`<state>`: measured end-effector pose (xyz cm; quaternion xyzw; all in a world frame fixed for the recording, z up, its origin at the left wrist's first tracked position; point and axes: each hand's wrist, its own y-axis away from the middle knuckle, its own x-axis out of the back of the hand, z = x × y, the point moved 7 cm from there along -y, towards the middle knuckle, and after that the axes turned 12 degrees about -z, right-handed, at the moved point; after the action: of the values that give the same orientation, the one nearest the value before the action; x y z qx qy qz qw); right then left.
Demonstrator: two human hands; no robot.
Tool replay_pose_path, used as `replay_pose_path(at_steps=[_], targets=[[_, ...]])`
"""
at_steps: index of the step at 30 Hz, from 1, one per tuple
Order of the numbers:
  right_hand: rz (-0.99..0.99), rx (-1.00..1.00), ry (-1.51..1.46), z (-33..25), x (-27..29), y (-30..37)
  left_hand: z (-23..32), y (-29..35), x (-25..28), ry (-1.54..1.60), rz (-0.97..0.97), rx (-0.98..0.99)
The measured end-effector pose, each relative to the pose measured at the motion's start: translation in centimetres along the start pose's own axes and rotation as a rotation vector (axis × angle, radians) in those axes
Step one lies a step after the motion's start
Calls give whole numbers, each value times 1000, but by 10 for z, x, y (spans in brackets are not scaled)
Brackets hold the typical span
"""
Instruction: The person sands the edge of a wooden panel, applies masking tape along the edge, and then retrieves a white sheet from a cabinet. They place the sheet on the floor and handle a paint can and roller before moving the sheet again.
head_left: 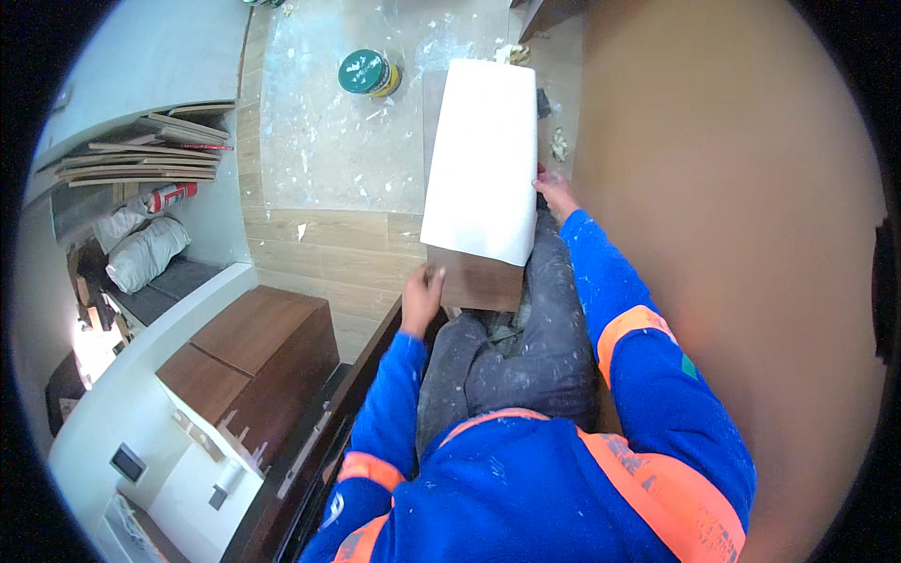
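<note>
A long white sheet [483,159] lies over a brown wood-look board [477,281], whose bare near end shows above my lap. My left hand [422,296] is at the near left corner of the board, its fingers curled round the edge and the thumb toward the brown face. At the right side, my right hand [557,193] is closed on the long edge of the white sheet. Whether its fingers also grip the board beneath is hidden. Both forearms are in blue sleeves with orange bands.
A paint-marked floor covering [319,141] holds a green-lidded can [366,73]. Stacked thin boards [150,155] and a white sack [148,253] are at the left. Below them stands a brown cabinet [249,347]. A large brown surface [732,235] rises close at my right.
</note>
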<state>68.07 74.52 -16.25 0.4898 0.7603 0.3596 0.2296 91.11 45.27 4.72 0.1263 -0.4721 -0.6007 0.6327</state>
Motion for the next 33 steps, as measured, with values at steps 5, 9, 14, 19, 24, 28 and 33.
replay_pose_path(at_steps=[5,9,14,19,24,28,33], targets=[[-39,84,258,45,-17,-67,-27,-180,-12,-355,186,-47],[56,-71,440,90,-27,-42,-77,-227,-28,-350,210,99],[75,-58,247,105,-38,-34,-136,-225,-38,-310,253,243],[238,105,-214,87,-30,-77,-188,-220,-19,-327,117,279],[138,-17,3,73,-44,-85,-200,-228,-14,-307,-288,309],[124,-145,-43,85,-53,-68,-136,-288,-17,491,-232,25],[247,-63,-251,87,-51,-62,-100,-327,-19,516,-259,208]])
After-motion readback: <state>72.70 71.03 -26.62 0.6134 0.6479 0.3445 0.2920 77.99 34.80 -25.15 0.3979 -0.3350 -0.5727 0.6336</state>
